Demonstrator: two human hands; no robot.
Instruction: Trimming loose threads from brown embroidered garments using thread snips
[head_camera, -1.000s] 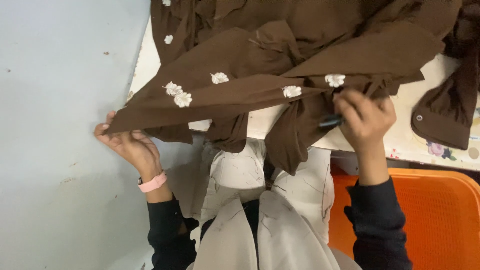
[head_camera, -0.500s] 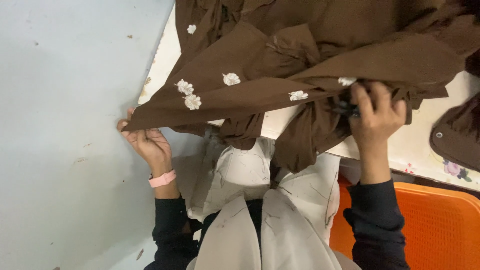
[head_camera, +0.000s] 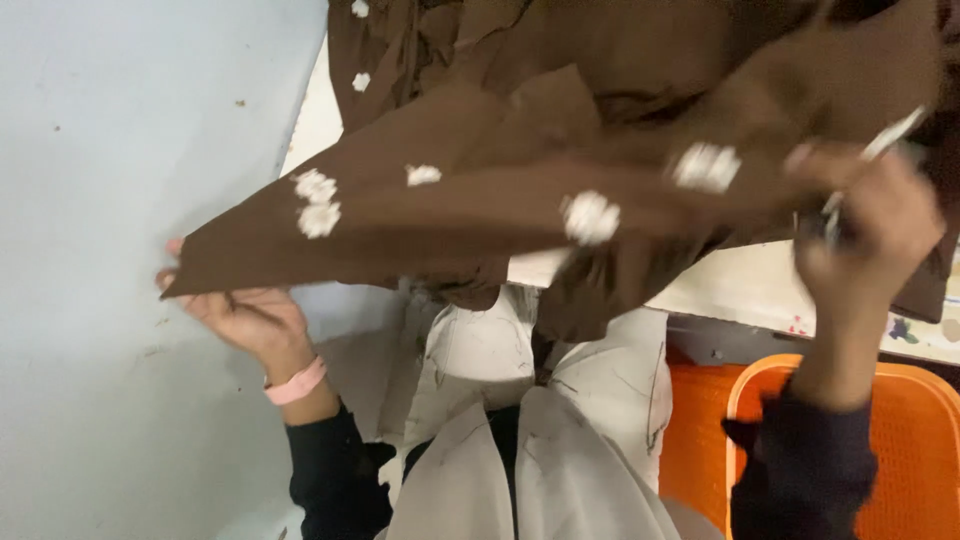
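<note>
Nearest, an orange basket (head_camera: 900, 450) sits low at the right. The left hand (head_camera: 235, 315), palm up and half open, holds the pointed corner of the brown cloth (head_camera: 480, 210) out past the table's (head_camera: 740, 290) left edge. The right hand (head_camera: 870, 235), blurred, is closed on the cloth and a thin tool (head_camera: 885, 135) above the table's near edge.

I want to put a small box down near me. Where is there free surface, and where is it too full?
Free: the pale table strip between the brown cloth and the orange chair, and the grey floor beyond the left hand. Crowded: the tabletop under the cloth, and around the right hand, which holds a thin tool.
</note>
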